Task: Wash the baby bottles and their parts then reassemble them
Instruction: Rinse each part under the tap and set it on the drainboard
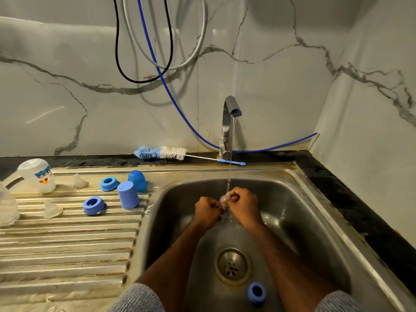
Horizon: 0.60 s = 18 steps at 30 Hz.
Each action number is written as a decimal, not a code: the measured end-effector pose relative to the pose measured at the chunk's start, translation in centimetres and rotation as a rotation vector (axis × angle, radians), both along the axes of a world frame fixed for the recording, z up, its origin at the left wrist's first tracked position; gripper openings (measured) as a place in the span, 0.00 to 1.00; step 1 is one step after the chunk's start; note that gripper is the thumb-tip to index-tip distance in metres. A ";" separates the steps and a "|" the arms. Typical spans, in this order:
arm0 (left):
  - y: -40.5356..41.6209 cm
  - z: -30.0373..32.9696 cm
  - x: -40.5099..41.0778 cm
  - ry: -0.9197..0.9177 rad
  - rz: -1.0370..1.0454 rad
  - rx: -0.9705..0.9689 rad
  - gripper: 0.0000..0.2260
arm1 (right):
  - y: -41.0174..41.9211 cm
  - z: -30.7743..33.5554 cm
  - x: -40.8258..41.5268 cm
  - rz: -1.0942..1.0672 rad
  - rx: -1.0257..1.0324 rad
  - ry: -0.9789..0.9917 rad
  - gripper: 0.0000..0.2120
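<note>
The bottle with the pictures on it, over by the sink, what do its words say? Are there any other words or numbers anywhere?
Upside-down bottle on the draining board: a blue band of print and a small red and orange picture, too blurred to read.
Clear bottle at the left edge: no print that I can make out.
Blue caps, rings, brush, tap and sink: no words or numbers show.

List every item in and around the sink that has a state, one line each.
Tap: running.
Teat: under the stream, gripped by both hands.
Left hand: curled on the teat.
Right hand: curled on the teat.
Blue ring in the sink: lying near the drain.
Blue rings on the drainboard: separate, unassembled.
Blue caps: mouth down.
Bottle: mouth down.
Bottle brush: lying unused.
</note>
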<state>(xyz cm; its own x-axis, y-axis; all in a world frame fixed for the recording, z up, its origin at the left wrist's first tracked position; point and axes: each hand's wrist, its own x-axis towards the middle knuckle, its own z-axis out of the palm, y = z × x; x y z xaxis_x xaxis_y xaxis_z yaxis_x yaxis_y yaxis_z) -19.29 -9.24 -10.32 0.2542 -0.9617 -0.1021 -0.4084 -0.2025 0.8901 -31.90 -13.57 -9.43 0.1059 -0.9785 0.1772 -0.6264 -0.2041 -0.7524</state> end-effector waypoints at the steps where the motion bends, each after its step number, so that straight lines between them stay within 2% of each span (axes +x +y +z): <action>1: 0.2 0.0 0.1 -0.057 -0.008 -0.005 0.05 | 0.0 0.0 0.0 0.001 0.001 0.005 0.04; 3: 0.8 0.4 0.3 -0.129 -0.024 -0.014 0.04 | 0.1 0.3 -0.1 0.004 -0.024 0.000 0.04; 9: 3.9 3.3 1.3 -0.161 0.000 -0.096 0.08 | 0.9 1.8 0.2 0.018 -0.146 -0.015 0.08; 12: 5.9 5.1 2.7 -0.196 -0.018 -0.158 0.09 | 1.7 2.1 0.2 0.050 -0.152 0.037 0.07; 18: 11.5 8.5 7.7 -0.213 0.018 -0.245 0.04 | 4.4 3.8 1.0 0.164 -0.211 0.130 0.04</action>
